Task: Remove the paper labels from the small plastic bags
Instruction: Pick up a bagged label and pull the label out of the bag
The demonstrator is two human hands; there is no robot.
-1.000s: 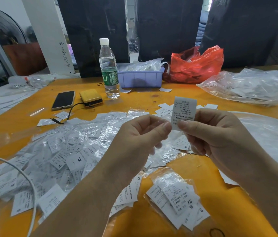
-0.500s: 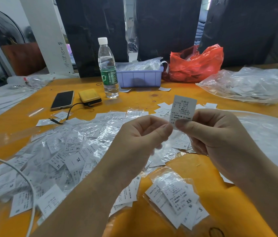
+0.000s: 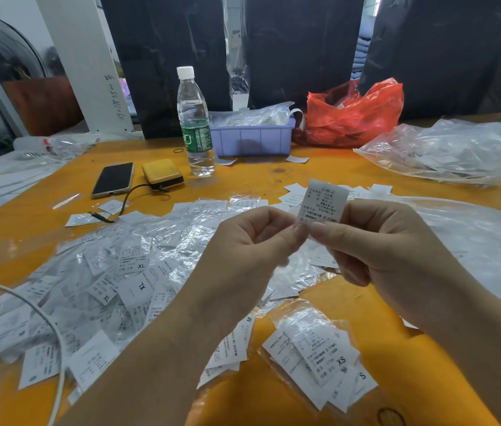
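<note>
My left hand (image 3: pixel 252 250) and my right hand (image 3: pixel 378 244) meet above the orange table (image 3: pixel 304 170), both pinching the lower edge of one small bagged paper label (image 3: pixel 323 202) that stands upright with printed text facing me. Whether its thin plastic bag still covers it is hard to tell. A large heap of small plastic bags with labels (image 3: pixel 114 278) spreads over the table's left and middle. A clear bag holding several size labels (image 3: pixel 323 355) lies near me, under my right forearm.
At the back stand a water bottle (image 3: pixel 195 124), a purple bin (image 3: pixel 252 138) and a red plastic bag (image 3: pixel 354 112). A phone (image 3: pixel 114 179) and a yellow power bank (image 3: pixel 163 175) lie left. Big clear bags (image 3: pixel 458 149) fill the right. A white cable (image 3: pixel 43 318) crosses near left.
Both hands have drawn closer together at the label's bottom edge; the label tilted slightly. Nothing on the table moved.
</note>
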